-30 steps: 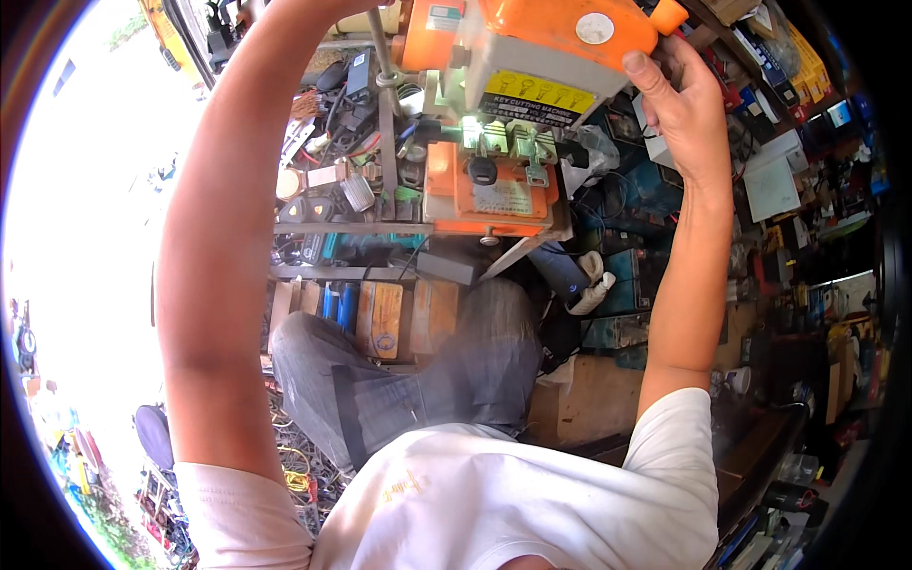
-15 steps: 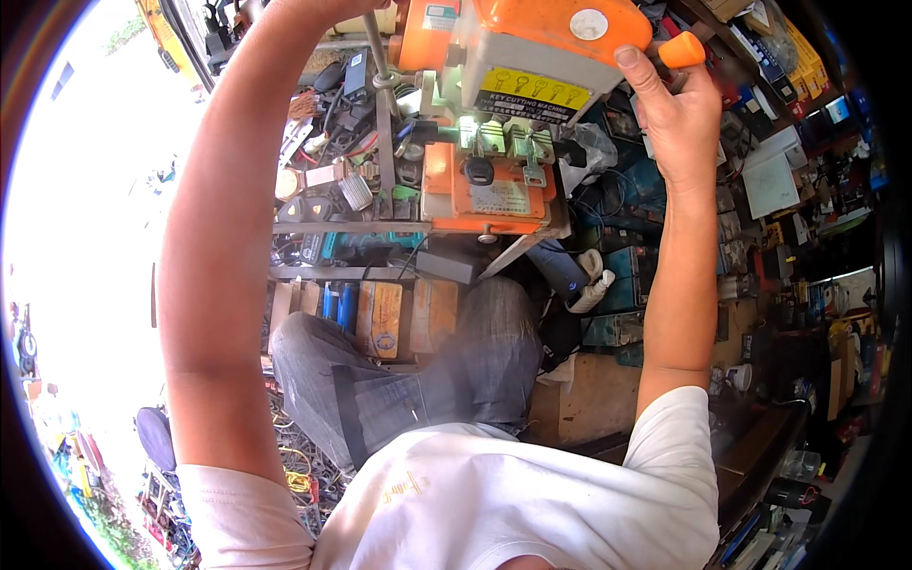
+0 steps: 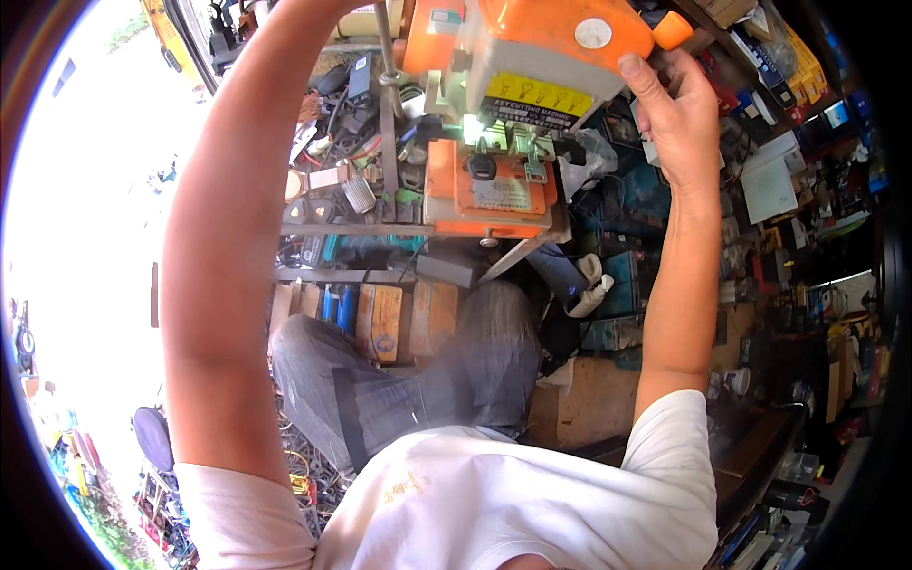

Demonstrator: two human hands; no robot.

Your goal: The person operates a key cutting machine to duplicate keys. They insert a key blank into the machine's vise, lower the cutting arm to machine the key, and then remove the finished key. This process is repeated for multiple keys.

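Note:
An orange and grey key cutting machine (image 3: 532, 62) stands at the top centre, a yellow label on its front. In its two clamps, a black-headed key (image 3: 482, 167) sits on the left and a plain metal key (image 3: 536, 169) on the right, over the orange base (image 3: 502, 195). My right hand (image 3: 679, 119) is beside the machine's right side, just below an orange knob (image 3: 673, 30). Its thumb stands apart from the bent fingers, with nothing visible between them. My left forearm (image 3: 223, 228) reaches up beyond the top edge, which cuts off the hand near a metal rod (image 3: 385, 43).
Left of the machine, a metal-framed rack (image 3: 356, 229) is crowded with small parts and a watch. Below it are boxes (image 3: 380, 323) by my knees. Tool cases (image 3: 622, 285) and cluttered shelves line the right. A bright light shines at the left clamp.
My right hand has dropped slightly away from the orange knob, which now shows above the fingers. My left hand has slid up out of the picture. Both keys stay in the clamps.

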